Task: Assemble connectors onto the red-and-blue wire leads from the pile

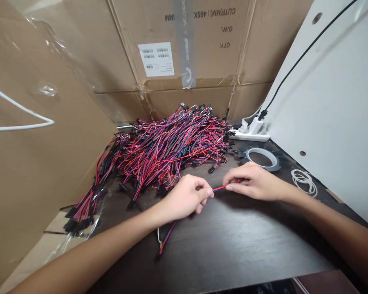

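Between my two hands runs a short stretch of red and blue wire harness [219,188]. My left hand [188,195] pinches it with thumb and fingertips. A tail of red and dark wires with a white lead hangs out below that hand and ends in a dark tip low on the table. My right hand [253,181] is closed on the other side of the stretch, its thumb and index finger pressed together; the wire's far end is hidden inside it. Just beyond my hands lies a large pile of similar wire harnesses [171,143] with black connectors.
A roll of tape [277,159] lies right of the pile, before a white power strip [253,136] with plugs. A coiled white cable [303,182] rests at the right. Cardboard [208,49] stands behind, a white panel [334,102] at right. The dark table [233,245] spreads below.
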### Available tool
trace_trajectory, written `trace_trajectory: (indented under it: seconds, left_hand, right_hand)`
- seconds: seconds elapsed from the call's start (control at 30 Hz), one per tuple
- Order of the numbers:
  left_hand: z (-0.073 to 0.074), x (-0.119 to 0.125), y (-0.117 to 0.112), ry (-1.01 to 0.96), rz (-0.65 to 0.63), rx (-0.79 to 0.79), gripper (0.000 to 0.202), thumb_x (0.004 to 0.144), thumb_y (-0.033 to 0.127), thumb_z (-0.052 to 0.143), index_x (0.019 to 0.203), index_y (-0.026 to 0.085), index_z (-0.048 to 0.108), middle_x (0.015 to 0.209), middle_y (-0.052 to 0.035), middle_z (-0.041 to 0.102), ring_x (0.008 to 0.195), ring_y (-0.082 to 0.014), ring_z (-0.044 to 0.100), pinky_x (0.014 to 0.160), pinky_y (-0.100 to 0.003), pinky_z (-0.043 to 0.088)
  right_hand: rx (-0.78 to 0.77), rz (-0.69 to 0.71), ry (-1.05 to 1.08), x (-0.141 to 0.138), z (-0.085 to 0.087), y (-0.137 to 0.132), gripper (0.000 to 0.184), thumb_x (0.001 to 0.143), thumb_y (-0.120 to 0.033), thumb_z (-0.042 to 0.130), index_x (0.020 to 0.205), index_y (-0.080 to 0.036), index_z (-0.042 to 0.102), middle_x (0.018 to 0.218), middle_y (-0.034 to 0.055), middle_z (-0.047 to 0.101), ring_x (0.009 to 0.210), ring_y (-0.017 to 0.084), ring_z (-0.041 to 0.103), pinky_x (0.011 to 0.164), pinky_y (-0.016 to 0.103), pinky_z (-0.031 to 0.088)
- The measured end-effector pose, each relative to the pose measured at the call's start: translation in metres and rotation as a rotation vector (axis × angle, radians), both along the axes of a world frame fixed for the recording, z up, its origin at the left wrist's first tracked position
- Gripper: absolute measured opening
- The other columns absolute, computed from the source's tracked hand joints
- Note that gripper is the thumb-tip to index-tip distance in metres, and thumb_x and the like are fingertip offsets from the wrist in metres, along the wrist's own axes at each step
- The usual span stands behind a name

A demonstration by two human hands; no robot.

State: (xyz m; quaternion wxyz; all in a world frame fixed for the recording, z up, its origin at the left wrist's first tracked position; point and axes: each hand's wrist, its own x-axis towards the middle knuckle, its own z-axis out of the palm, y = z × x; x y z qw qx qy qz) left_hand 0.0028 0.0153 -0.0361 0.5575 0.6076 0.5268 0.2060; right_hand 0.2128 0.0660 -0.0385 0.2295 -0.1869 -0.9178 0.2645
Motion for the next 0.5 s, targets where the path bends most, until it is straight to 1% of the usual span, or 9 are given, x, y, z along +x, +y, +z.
trace_trajectory:
  seconds: [0.13, 0.27, 0.37, 0.5]
  left_hand:
    - [0.005, -0.002, 0.002, -0.054, 0.002, -0.052, 0.016, 0.082, 0.019, 0.050, 0.072, 0.012, 0.059, 0.048, 0.0059, 0.048, 0.035, -0.0047, 0.044, 0.035, -0.014, 0.029]
    - [0.009, -0.003, 0.001, -0.064, -0.055, -0.078, 0.017, 0.083, 0.019, 0.050, 0.070, 0.011, 0.058, 0.045, 0.0053, 0.049, 0.032, -0.0043, 0.042, 0.032, -0.013, 0.028]
    - [0.013, -0.006, 0.002, -0.072, -0.097, -0.071, 0.019, 0.083, 0.020, 0.050, 0.070, 0.011, 0.058, 0.044, 0.0046, 0.049, 0.032, -0.0045, 0.043, 0.032, -0.013, 0.029]
    - [0.021, -0.008, 0.003, -0.101, -0.096, -0.071, 0.017, 0.083, 0.021, 0.051, 0.071, 0.011, 0.058, 0.045, 0.0045, 0.050, 0.032, -0.0050, 0.045, 0.032, -0.013, 0.029]
  right_hand:
    - [0.029, -0.001, 0.015, 0.005, 0.002, 0.004, 0.017, 0.088, -0.019, 0.053, 0.078, -0.012, 0.065, 0.062, 0.0005, 0.062, 0.048, 0.007, 0.048, 0.050, 0.017, 0.037]
    - [0.045, 0.012, 0.015, 0.006, 0.004, 0.003, 0.017, 0.088, -0.020, 0.054, 0.078, -0.012, 0.066, 0.063, 0.0021, 0.065, 0.049, 0.008, 0.052, 0.050, 0.018, 0.038]
    - [0.083, 0.012, 0.021, 0.010, 0.010, 0.004, 0.017, 0.089, -0.020, 0.054, 0.078, -0.014, 0.066, 0.063, 0.0018, 0.066, 0.050, 0.008, 0.054, 0.050, 0.018, 0.039]
    - [0.144, -0.048, 0.047, 0.019, 0.020, 0.006, 0.015, 0.088, -0.022, 0.055, 0.078, -0.016, 0.065, 0.062, 0.0000, 0.065, 0.049, 0.008, 0.052, 0.050, 0.018, 0.040]
